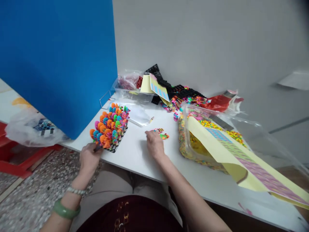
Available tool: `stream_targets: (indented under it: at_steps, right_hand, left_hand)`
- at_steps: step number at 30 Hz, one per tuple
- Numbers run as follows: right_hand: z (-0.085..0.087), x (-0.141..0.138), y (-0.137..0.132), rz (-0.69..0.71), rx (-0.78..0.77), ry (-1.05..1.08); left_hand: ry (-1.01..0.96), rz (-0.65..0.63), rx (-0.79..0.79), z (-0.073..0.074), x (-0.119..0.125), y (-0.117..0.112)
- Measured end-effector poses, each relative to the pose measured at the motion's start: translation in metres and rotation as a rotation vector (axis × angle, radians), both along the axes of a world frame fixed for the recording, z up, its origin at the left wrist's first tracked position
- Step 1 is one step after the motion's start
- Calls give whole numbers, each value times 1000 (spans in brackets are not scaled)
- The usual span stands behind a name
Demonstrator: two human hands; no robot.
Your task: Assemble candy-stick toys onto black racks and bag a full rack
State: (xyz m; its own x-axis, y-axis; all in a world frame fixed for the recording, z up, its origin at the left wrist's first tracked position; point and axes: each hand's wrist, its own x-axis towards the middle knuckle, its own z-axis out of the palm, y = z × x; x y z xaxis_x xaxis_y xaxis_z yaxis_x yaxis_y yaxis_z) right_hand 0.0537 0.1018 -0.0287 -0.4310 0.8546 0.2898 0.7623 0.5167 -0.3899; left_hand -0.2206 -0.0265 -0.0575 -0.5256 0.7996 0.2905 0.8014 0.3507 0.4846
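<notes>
At the table's near left edge, my left hand (90, 157) is closed on a dark flat piece (98, 148). It sits right against the near corner of a black grid rack (115, 145); whether the two are joined I cannot tell. Rows of small orange, blue, green and pink plastic pieces (109, 125) stand upright on that rack. My right hand (154, 144) has its fingers pinched together low over the white tabletop. What it may hold is too small to make out. Just beyond its fingers lie small multicoloured pieces (164, 136).
To the right stands a clear plastic tub (184, 141) of tiny colourful bits, with yellow sticker sheets (217, 145) across it. Black grids (188, 91) and loose pieces lie by the wall. A clear tray (132, 93) stands at the back, and a blue panel (72, 64) rises left.
</notes>
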Motion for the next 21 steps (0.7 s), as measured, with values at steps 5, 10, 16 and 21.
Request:
stream_targets:
  at_steps: [5, 10, 16, 21]
  right_hand:
    - [3, 26, 54, -209, -52, -276]
    - [10, 26, 67, -156, -169, -107]
    - [22, -7, 16, 90, -690, 648]
    - [28, -21, 4, 161, -653, 286]
  left_hand:
    - [-1, 168, 106, 8, 34, -24]
    - [-338, -373, 175, 21, 87, -26]
    - [-1292, -257, -30, 44, 122, 28]
    - [-1599, -200, -40, 39, 135, 46]
